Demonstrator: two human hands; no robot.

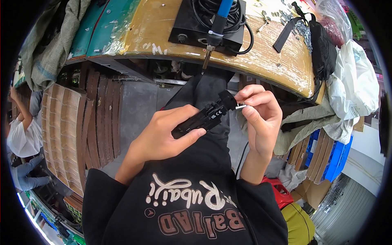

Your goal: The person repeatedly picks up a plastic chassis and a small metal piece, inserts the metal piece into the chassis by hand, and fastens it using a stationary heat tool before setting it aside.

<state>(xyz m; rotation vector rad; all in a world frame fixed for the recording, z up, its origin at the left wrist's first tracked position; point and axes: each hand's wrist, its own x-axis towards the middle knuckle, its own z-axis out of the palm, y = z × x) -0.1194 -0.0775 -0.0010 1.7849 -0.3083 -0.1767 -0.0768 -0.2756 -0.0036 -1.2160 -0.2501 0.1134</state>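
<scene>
My left hand is wrapped round a black plastic device body, long and narrow with a round, wider end pointing up and to the right. My right hand pinches a small white piece between thumb and fingers, right beside that round end. Whether the white piece touches the device I cannot tell. Both hands are above my lap, in front of the bench edge. A soldering iron with a blue handle points its tip down over the bench edge, above the hands.
The wooden bench carries a black box with a coiled cable, loose metal parts and a black strapped bag. Partitioned trays stand at left; a blue crate at right. Another person sits far left.
</scene>
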